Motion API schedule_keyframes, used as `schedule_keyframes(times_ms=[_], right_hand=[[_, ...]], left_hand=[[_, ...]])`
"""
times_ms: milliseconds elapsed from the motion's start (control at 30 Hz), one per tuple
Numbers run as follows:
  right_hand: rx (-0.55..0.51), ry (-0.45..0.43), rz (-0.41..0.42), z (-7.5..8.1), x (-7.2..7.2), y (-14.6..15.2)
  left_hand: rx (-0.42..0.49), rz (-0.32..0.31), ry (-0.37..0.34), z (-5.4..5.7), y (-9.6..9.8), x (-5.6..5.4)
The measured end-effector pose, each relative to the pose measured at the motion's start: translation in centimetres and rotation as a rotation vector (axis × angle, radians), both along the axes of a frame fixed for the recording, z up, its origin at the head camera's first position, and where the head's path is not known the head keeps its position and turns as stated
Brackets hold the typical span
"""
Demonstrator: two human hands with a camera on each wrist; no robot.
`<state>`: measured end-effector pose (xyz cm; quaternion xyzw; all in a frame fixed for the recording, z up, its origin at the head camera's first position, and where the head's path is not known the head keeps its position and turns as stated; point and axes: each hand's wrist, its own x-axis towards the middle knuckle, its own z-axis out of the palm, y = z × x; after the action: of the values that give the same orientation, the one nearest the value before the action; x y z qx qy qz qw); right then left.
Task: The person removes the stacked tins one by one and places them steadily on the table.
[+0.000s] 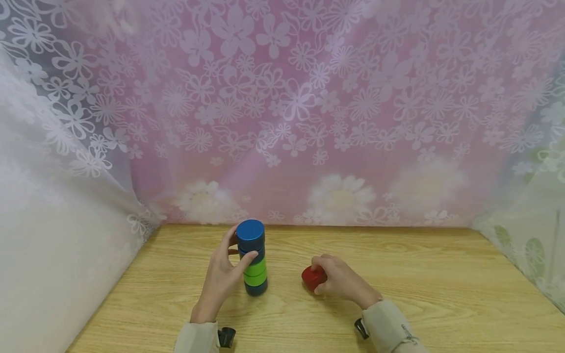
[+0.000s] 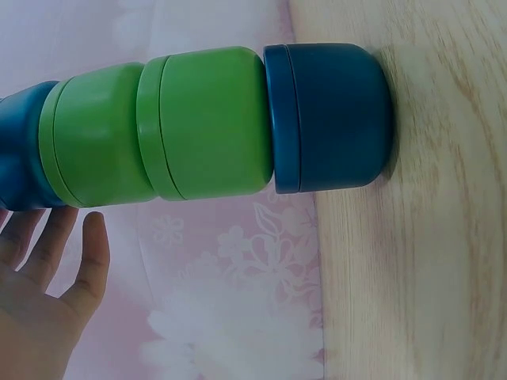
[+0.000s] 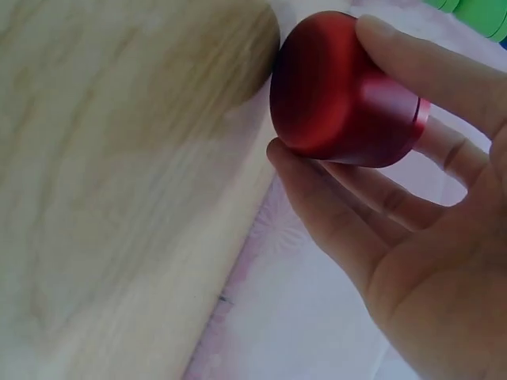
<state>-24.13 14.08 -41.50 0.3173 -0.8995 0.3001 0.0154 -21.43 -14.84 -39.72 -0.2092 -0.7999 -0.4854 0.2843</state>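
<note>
A tower of small round lidded canisters stands upright on the wooden table. Two green canisters (image 1: 255, 272) sit on a dark blue canister (image 2: 341, 119) at the base, with more blue above them. My left hand (image 1: 222, 272) holds the upper part around a blue canister (image 1: 250, 235), thumb in front and fingers behind. To the right of the tower, my right hand (image 1: 342, 279) grips a red canister (image 1: 312, 278) between thumb and fingers. The red canister is tilted and close over the table in the right wrist view, its rounded end toward the wood.
The light wooden table (image 1: 423, 289) ends at a pink floral curtain (image 1: 309, 122) behind. A whitish curtain (image 1: 57, 235) hangs at the left, another pale curtain (image 1: 534, 235) at the right. A black wrist mount (image 1: 227, 337) juts from the left sleeve.
</note>
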Motion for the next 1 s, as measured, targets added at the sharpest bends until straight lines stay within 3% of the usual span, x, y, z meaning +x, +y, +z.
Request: schedule_keyframes(times_ms=[333, 533, 867, 1000], right_hand=[[0.085, 0.052, -0.054, 0.0, 0.2, -0.2], [0.071, 0.059, -0.073, 0.4, 0.2, 0.1], [-0.077, 0.013, -0.187, 2.5, 0.3, 0.4], [-0.161, 0.013, -0.165, 3.0, 0.2, 0.3]], left_hand=[[0.004, 0.013, -0.029, 0.2, -0.1, 0.0], [0.000, -0.006, -0.017, 0.2, 0.0, -0.1], [-0.036, 0.013, -0.033, 0.1, 0.1, 0.0], [-0.022, 0.003, -0.082, 0.2, 0.0, 0.1]])
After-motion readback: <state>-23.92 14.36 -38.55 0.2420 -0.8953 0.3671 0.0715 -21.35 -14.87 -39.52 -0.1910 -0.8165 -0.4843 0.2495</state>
